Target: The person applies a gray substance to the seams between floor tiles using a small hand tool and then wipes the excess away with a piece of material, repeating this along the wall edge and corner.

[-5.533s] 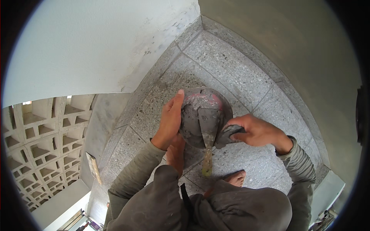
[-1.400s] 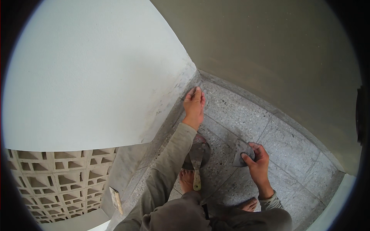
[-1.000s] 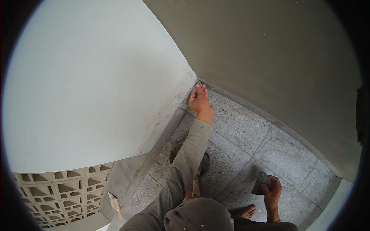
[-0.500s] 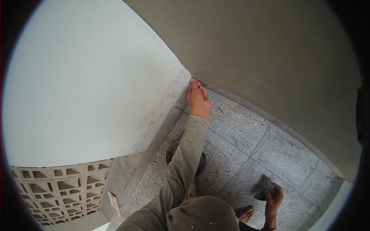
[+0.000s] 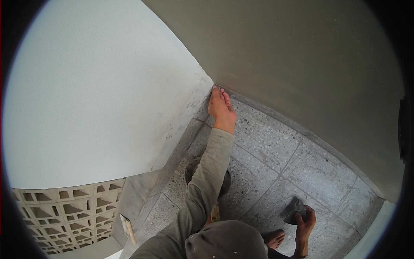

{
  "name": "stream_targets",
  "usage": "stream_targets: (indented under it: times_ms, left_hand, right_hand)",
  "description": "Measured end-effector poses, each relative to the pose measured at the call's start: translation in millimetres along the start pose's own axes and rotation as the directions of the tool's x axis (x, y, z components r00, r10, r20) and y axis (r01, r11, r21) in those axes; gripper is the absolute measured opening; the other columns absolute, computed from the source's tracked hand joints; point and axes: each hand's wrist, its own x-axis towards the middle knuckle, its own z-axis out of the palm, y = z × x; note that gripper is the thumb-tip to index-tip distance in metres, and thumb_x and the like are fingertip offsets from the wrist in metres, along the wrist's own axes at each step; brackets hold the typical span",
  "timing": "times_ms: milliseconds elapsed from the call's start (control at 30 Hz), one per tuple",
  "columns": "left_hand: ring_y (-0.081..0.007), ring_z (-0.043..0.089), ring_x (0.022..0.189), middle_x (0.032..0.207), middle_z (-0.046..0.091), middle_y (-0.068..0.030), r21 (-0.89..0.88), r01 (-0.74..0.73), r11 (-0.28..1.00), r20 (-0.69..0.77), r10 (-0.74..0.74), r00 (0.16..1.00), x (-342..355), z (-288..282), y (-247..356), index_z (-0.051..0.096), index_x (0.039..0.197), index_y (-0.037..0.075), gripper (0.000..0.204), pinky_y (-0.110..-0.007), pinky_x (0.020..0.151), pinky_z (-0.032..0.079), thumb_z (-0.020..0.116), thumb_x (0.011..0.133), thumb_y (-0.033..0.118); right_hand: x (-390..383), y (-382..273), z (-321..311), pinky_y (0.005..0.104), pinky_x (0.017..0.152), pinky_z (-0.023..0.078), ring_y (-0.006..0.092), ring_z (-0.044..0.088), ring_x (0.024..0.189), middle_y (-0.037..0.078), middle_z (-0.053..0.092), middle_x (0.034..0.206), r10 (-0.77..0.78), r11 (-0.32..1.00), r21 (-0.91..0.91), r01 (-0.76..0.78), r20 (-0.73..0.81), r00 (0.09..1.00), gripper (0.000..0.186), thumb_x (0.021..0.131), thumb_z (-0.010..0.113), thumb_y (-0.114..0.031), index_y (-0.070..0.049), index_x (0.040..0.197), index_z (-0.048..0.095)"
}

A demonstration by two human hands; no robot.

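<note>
My left hand reaches into the corner where the white wall meets the grey-brown wall. Its fingers are bent together against the base of the corner, and whatever they hold, if anything, is hidden. Low on the right, my right hand grips a small dark grey flat piece with a pointed edge, just above the floor; its exact kind is unclear. Under my left sleeve a dark round container shows in part.
Grey speckled tiles cover the floor, with a narrow grey skirting along the walls. A light-handled tool lies at lower left near a pierced block screen. A bare foot and a grey rounded form fill the bottom.
My left fingers have shifted slightly up and inward at the corner, and the hand has turned a little. My right hand has hardly moved.
</note>
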Motion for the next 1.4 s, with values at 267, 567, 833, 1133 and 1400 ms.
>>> stream_targets:
  times_ms: [267, 567, 833, 1133, 1400]
  left_hand:
    - [-0.0075, 0.060, 0.097, 0.107, 0.065, 0.0013, 0.039, -0.043, 0.998, -0.015, 0.043, 0.999, 6, 1, 2, 0.065, 0.116, 0.007, 0.025, -0.019, 0.079, 0.052, 0.075, 0.095, 0.017]
    - [-0.0068, 0.059, 0.094, 0.105, 0.064, 0.0015, 0.051, -0.007, 0.999, -0.016, 0.008, 1.000, 12, -5, -2, 0.067, 0.114, 0.008, 0.026, -0.018, 0.077, 0.052, 0.077, 0.095, 0.023]
    - [-0.0063, 0.060, 0.091, 0.104, 0.065, 0.0016, 0.077, 0.032, 0.997, -0.034, -0.029, 0.999, 18, -12, -8, 0.067, 0.111, 0.009, 0.023, -0.019, 0.078, 0.053, 0.077, 0.095, 0.024]
    - [-0.0110, 0.063, 0.099, 0.120, 0.063, -0.0020, 0.125, 0.148, 0.981, -0.143, -0.130, 0.981, 16, -22, -10, 0.060, 0.129, 0.006, 0.031, -0.024, 0.080, 0.055, 0.064, 0.104, 0.025]
    - [-0.0160, 0.063, 0.092, 0.108, 0.060, -0.0065, -0.127, 0.285, 0.950, -0.019, -0.290, 0.957, 11, -26, -1, 0.054, 0.115, -0.001, 0.017, -0.029, 0.076, 0.055, 0.050, 0.101, 0.006]
  right_hand:
    - [1, 6, 3, 0.0323, 0.095, 0.049, 0.0198, 0.064, 0.102, 0.013, 0.067, 0.110, -0.017, 1.000, 0.012, 0.017, 0.005, 1.000, 0.045, 0.081, 0.070, 0.004, 0.009, 0.124, 0.057]
    - [-2, 5, 6, 0.0329, 0.095, 0.050, 0.0203, 0.064, 0.102, 0.015, 0.067, 0.111, -0.012, 1.000, 0.013, 0.012, -0.010, 1.000, 0.048, 0.081, 0.072, -0.002, 0.009, 0.125, 0.057]
    - [-1, 11, 3, 0.0335, 0.095, 0.049, 0.0203, 0.063, 0.103, 0.014, 0.067, 0.111, -0.015, 1.000, -0.006, 0.015, -0.013, 1.000, 0.046, 0.082, 0.072, -0.002, 0.008, 0.125, 0.057]
    - [-1, 9, 7, 0.0332, 0.098, 0.048, 0.0202, 0.062, 0.105, 0.013, 0.066, 0.112, -0.003, 1.000, -0.016, 0.003, -0.020, 1.000, 0.046, 0.082, 0.071, 0.001, 0.007, 0.125, 0.057]
    - [1, 18, 10, 0.0311, 0.092, 0.048, 0.0172, 0.062, 0.100, 0.011, 0.067, 0.109, -0.043, 0.998, -0.039, 0.042, -0.016, 0.999, 0.045, 0.084, 0.070, -0.002, 0.007, 0.126, 0.057]
